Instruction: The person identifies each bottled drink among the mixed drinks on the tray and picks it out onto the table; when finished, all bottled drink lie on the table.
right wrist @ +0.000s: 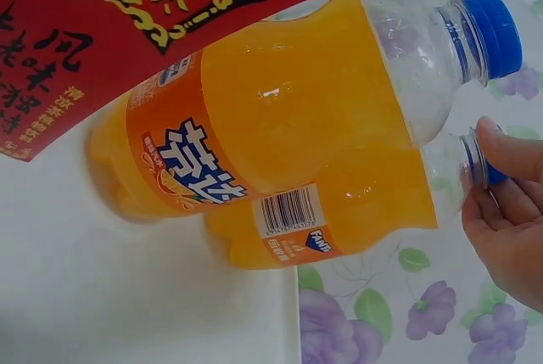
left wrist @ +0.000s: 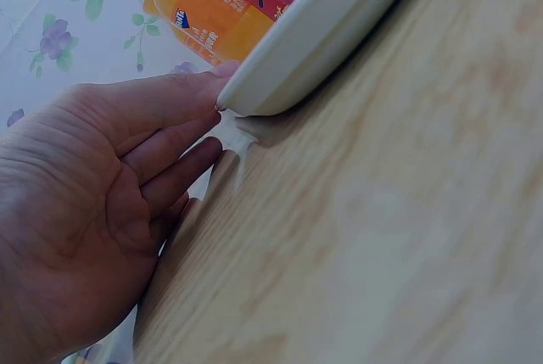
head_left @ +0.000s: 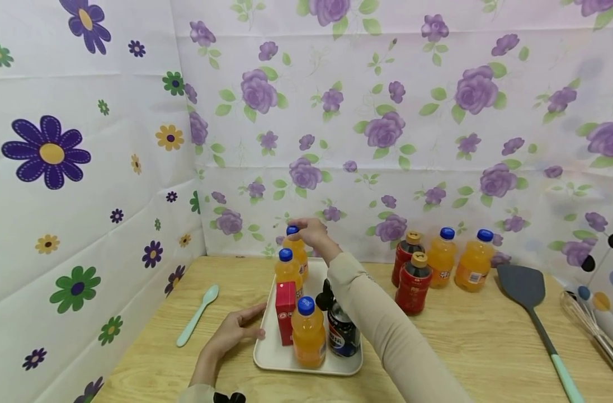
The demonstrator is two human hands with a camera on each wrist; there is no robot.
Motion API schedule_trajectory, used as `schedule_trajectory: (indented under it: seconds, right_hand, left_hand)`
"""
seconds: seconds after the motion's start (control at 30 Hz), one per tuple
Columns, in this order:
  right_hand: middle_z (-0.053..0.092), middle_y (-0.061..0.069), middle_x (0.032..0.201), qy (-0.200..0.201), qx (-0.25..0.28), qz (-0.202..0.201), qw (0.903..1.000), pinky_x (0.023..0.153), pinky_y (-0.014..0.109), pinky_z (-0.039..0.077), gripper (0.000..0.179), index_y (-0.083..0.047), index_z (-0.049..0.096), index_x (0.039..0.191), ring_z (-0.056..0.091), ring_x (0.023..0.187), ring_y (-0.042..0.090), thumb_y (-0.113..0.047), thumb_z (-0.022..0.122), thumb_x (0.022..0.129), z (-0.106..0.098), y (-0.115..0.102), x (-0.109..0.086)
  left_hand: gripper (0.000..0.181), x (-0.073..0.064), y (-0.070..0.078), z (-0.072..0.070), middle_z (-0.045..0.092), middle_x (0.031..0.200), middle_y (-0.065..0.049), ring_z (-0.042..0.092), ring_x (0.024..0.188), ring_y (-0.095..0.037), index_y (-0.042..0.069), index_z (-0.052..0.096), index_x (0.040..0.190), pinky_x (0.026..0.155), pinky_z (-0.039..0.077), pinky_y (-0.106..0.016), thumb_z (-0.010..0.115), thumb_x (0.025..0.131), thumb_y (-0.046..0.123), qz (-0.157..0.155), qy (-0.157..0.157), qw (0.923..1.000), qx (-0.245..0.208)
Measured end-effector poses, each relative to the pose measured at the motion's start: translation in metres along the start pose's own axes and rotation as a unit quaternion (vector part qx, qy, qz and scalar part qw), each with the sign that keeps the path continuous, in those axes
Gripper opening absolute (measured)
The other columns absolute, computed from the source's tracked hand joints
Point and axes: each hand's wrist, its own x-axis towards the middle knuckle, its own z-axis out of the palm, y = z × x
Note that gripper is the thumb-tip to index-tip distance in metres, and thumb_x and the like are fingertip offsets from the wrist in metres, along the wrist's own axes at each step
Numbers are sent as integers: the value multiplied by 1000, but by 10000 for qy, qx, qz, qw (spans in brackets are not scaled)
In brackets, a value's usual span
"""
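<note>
My right hand [head_left: 312, 230] pinches the blue cap of an orange soda bottle [right wrist: 373, 198] at the back left of a cream tray [head_left: 331, 371]. A second orange soda bottle [head_left: 285, 271] stands upright just in front of that one. Nearer me on the tray are a red drink carton [head_left: 286, 319], a third orange soda bottle [head_left: 309, 336] and a dark soda can [head_left: 344, 338], partly covered by my right forearm. My left hand [head_left: 231, 334] rests on the table at the tray's left side, its extended fingertips touching the rim [left wrist: 288, 50].
Right of the tray stand two red-labelled bottles [head_left: 414, 285] with gold caps and two more orange soda bottles [head_left: 472, 263]. Farther right lie a grey spatula [head_left: 523, 285] and a whisk [head_left: 595, 333]. A mint spoon [head_left: 198, 316] lies at left. Flowered cloth walls the back and left.
</note>
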Motion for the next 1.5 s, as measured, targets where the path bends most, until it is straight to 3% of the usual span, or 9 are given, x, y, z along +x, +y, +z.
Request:
schedule_trajectory:
  seconds: [0.2, 0.37, 0.4, 0.5, 0.77, 0.9, 1.17, 1.37, 1.5]
  right_hand:
    - [65, 15, 130, 356, -19, -24, 9994, 112, 43, 44, 40, -6, 66, 125, 58, 126, 32, -5, 72, 85, -6, -4, -1]
    - [66, 13, 130, 455, 284, -63, 9985, 114, 41, 43, 41, -7, 66, 125, 59, 125, 29, -5, 72, 85, -18, -18, -2]
    - [67, 12, 129, 511, 370, -59, 9980, 106, 35, 50, 41, -8, 66, 125, 65, 112, 25, -5, 73, 85, -21, -22, -1]
    - [67, 10, 128, 716, 593, -152, 9956, 102, 33, 53, 40, -10, 67, 124, 66, 108, 22, -5, 73, 85, -30, -34, -3]
    - [69, 3, 126, 1347, 718, 10, 9883, 97, 28, 52, 38, -16, 70, 121, 61, 111, 21, -11, 76, 84, -66, -62, -14]
    - [68, 6, 128, 1412, 828, -278, 9861, 113, 34, 43, 40, -12, 68, 123, 59, 125, 21, -9, 76, 83, -90, -73, -26]
    - [64, 10, 133, 1338, 1030, -579, 9839, 117, 35, 39, 44, -9, 64, 129, 61, 124, 21, -11, 74, 86, -137, -82, -64]
    - [63, 11, 135, 1183, 475, -818, 9885, 111, 34, 46, 46, -11, 61, 133, 62, 122, 23, -18, 72, 88, -172, -85, -94]
    - [61, 12, 137, 1199, 157, -847, 9890, 114, 36, 42, 47, -11, 60, 135, 64, 117, 18, -21, 70, 90, -196, -81, -114]
  left_hand:
    - [70, 2, 1, 4, 44, 151, -16, 31, 146, -37, 1, 48, 142, 122, 22, -53, 77, 80, 11, -58, 22, 10000, -64]
    - [69, 1, 2, 3, 44, 150, -16, 30, 146, -37, 1, 48, 142, 121, 22, -53, 77, 80, 11, -74, 22, 9999, -65]
    - [69, 1, 2, 3, 44, 150, -16, 30, 146, -37, 1, 48, 142, 121, 22, -53, 77, 80, 11, -83, 28, 9999, -55]
    - [69, -1, 1, 2, 44, 151, -16, 30, 146, -37, 1, 48, 142, 121, 22, -53, 77, 80, 12, -134, 58, 9999, -49]
    - [70, -4, 2, 1, 42, 152, -14, 28, 147, -35, 2, 46, 143, 122, 22, -53, 77, 81, 11, -212, 41, 9998, -47]
    - [69, -1, 3, 2, 42, 152, -14, 29, 147, -35, 2, 47, 143, 122, 22, -52, 77, 81, 11, -186, 56, 9998, -57]
    - [70, 1, 3, 4, 43, 152, -15, 30, 147, -35, 2, 46, 143, 122, 23, -52, 77, 81, 11, -218, 44, 9998, -10]
    - [69, 1, 5, 5, 43, 152, -15, 30, 147, -35, 3, 47, 143, 122, 23, -52, 77, 81, 11, -288, 94, 9995, -36]
    - [70, 1, 5, 4, 42, 153, -15, 29, 147, -35, 3, 47, 144, 122, 22, -54, 77, 81, 12, -324, 102, 9994, 41]
